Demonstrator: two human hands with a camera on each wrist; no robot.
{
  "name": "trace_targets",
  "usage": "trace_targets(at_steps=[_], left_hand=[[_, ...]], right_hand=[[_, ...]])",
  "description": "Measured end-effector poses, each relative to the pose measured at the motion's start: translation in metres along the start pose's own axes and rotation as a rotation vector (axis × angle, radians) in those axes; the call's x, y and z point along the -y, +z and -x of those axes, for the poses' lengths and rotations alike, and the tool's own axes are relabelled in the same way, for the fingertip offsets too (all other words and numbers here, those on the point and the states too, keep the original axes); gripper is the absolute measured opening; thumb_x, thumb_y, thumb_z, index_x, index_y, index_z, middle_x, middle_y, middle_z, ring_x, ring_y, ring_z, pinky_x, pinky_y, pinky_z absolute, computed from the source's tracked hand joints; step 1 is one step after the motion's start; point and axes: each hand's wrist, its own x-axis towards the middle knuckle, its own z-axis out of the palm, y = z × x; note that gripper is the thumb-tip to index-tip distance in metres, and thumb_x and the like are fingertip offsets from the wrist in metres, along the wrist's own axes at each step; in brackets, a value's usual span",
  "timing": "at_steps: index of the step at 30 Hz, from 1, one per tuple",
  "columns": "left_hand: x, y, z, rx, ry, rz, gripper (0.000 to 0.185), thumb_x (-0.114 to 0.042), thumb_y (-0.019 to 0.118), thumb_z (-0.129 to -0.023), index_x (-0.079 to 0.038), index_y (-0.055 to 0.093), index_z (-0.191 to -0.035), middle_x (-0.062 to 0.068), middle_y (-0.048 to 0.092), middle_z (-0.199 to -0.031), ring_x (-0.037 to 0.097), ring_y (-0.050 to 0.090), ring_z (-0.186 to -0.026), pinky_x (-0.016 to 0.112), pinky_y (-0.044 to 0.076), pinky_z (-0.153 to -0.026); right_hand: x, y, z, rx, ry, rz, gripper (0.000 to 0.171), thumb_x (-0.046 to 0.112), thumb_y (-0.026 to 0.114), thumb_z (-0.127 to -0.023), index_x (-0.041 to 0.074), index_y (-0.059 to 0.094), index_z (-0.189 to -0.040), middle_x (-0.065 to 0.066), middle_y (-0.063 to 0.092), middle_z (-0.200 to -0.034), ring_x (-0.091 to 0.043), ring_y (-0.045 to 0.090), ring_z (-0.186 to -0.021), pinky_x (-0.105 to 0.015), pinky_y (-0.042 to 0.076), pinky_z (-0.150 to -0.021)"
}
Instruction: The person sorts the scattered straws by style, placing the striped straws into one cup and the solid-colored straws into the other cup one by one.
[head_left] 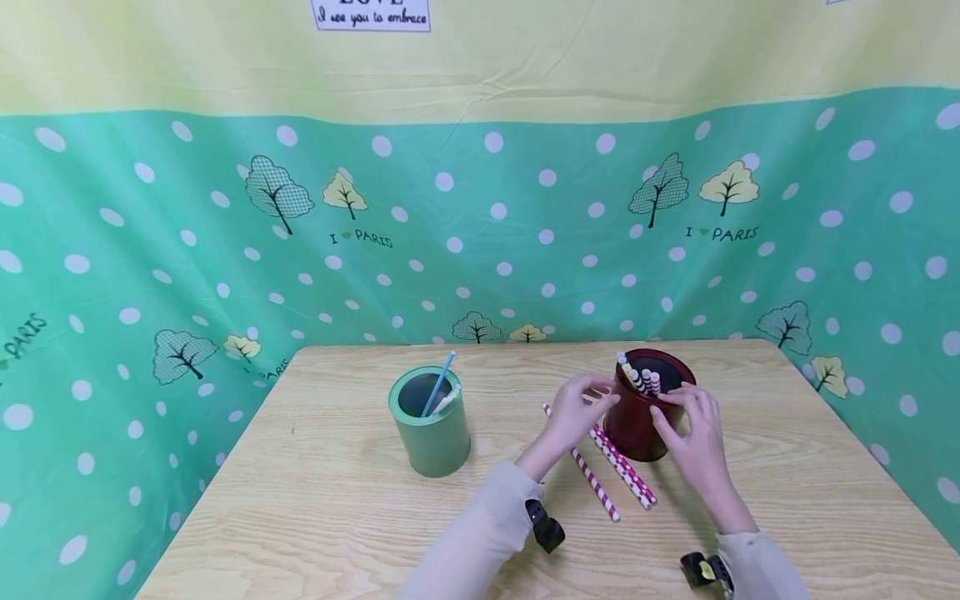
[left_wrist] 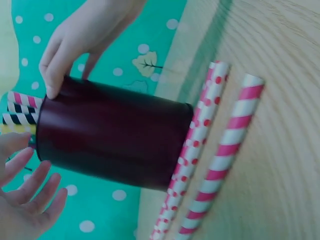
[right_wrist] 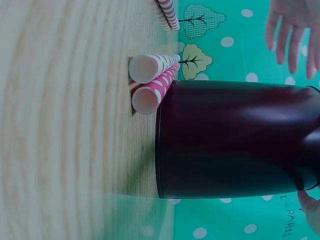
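A dark red pen cup [head_left: 636, 427] stands upright on the wooden table, also filling much of the left wrist view [left_wrist: 112, 135]. Several patterned paper straws [head_left: 643, 382] lean inside it, their striped ends above the rim. My right hand [head_left: 699, 437] grips the cup's near right rim, thumb outside. At the cup's left side, my left hand [head_left: 573, 415] has loosely spread fingers near the rim and straw ends; contact is unclear. Beside the cup's base lie two dotted pink-and-white straws [head_left: 624, 468]. A spiral-striped pink straw [head_left: 596, 487] lies left of them.
A green cup [head_left: 435, 442] stands left of the hands, with a blue straw [head_left: 440, 382] and a pale straw [head_left: 447, 398] inside. Behind the wooden table [head_left: 315, 500] hangs a green and yellow patterned curtain [head_left: 420, 217].
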Motion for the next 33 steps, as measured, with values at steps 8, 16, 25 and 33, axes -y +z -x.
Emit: trace_targets(at_steps=[8, 16, 25, 33], left_hand=[[0.014, -0.01, 0.013, 0.099, -0.03, -0.039, 0.019, -0.014, 0.062, -0.082, -0.004, 0.064, -0.097, 0.006, 0.063, -0.091, 0.008, 0.056, -0.076, 0.014, 0.044, -0.066], [0.029, -0.015, 0.022, 0.274, -0.035, -0.124, 0.018, -0.014, 0.06, -0.083, -0.004, 0.064, -0.099, 0.002, 0.063, -0.091, 0.006, 0.055, -0.079, 0.014, 0.043, -0.067], [0.038, -0.02, 0.028, 0.387, -0.048, -0.187, 0.019, -0.013, 0.061, -0.082, -0.005, 0.064, -0.099, 0.001, 0.063, -0.092, 0.008, 0.055, -0.081, 0.014, 0.043, -0.065], [0.041, -0.023, 0.032, 0.459, -0.044, -0.263, 0.019, -0.01, 0.063, -0.08, -0.005, 0.064, -0.099, 0.004, 0.063, -0.098, 0.012, 0.057, -0.084, 0.015, 0.044, -0.069]], right_hand=[[0.001, 0.0, 0.0, 0.008, 0.009, -0.006, 0.019, 0.0, 0.064, -0.074, -0.004, 0.057, -0.092, -0.021, 0.047, -0.105, -0.037, 0.035, -0.106, -0.053, 0.027, -0.089], [0.002, 0.0, 0.0, 0.005, 0.005, -0.007, 0.019, 0.0, 0.064, -0.074, -0.004, 0.057, -0.092, -0.021, 0.047, -0.105, -0.037, 0.035, -0.106, -0.05, 0.027, -0.09], [0.003, 0.0, 0.0, -0.004, -0.007, -0.012, 0.018, 0.0, 0.063, -0.075, -0.005, 0.057, -0.092, -0.021, 0.047, -0.105, -0.037, 0.035, -0.104, -0.048, 0.027, -0.09], [0.003, 0.0, 0.0, 0.004, 0.003, -0.011, 0.018, 0.001, 0.063, -0.076, -0.004, 0.057, -0.092, -0.021, 0.047, -0.105, -0.037, 0.035, -0.105, -0.048, 0.027, -0.089]])
